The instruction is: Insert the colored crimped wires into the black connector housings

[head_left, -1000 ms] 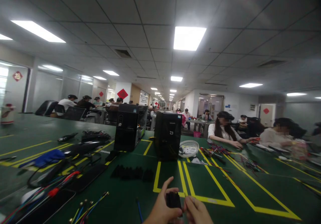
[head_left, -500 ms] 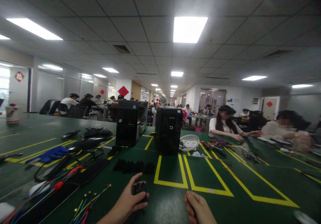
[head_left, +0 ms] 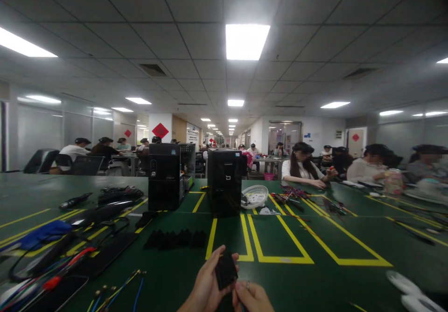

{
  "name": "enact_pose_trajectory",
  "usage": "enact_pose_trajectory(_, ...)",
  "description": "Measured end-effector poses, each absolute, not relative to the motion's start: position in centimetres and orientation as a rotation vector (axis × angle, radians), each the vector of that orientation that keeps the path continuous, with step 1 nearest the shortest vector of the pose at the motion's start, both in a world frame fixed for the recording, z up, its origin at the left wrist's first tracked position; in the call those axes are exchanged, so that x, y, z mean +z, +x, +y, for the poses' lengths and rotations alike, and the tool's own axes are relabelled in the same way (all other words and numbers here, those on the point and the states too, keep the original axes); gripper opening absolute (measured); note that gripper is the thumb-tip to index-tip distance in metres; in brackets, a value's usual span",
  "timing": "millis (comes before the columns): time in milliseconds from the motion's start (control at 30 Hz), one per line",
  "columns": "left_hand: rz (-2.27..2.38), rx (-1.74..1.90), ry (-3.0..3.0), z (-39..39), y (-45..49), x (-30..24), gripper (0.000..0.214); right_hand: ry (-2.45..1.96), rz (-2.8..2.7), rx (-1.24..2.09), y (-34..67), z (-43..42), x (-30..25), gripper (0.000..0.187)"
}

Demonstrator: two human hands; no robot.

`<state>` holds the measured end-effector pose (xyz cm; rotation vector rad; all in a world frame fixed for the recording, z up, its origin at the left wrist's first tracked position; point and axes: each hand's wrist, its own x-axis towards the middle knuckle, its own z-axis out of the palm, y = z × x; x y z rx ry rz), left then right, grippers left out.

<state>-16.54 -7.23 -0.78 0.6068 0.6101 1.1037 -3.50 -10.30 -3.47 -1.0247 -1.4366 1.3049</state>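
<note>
The hands have rejoined: left hand [head_left: 205, 286] grips a small black block [head_left: 226, 271], right hand [head_left: 252, 298] at its 5 o'clock seemingly pinches the lower edge

a white grid-tile ceiling [head_left: 315, 23] carries bright rectangular light panels [head_left: 247, 41] down a long open office. grey glass partition walls [head_left: 52, 135] line the left; a red diamond-shaped paper sign [head_left: 160, 130] hangs on a white pillar [head_left: 154, 118]. long dark green worktables [head_left: 367, 228] bear yellow tape lines [head_left: 276, 259].
</note>
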Motion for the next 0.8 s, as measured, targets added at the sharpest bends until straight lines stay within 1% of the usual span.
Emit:
enact_pose_trajectory(267, 0.539, 1.129, 0.651, -8.3, -17.2, -1.3, 0.045, -1.056, -1.36, 1.368, -4.0, -11.2, -3.0, 0.06)
enact_pose_trajectory(533, 0.502, 1.111, 0.714, -9.4, -16.6, -0.4, 0.058, -1.071, -1.397, 1.319, -3.7, -11.2, -2.8, 0.062)
enact_pose_trajectory(800, 0.48, 1.138, 0.676, -9.7, -16.8, 0.1, 0.048, -1.088, -1.345, 1.358, -4.0, -11.8, -2.2, 0.065)
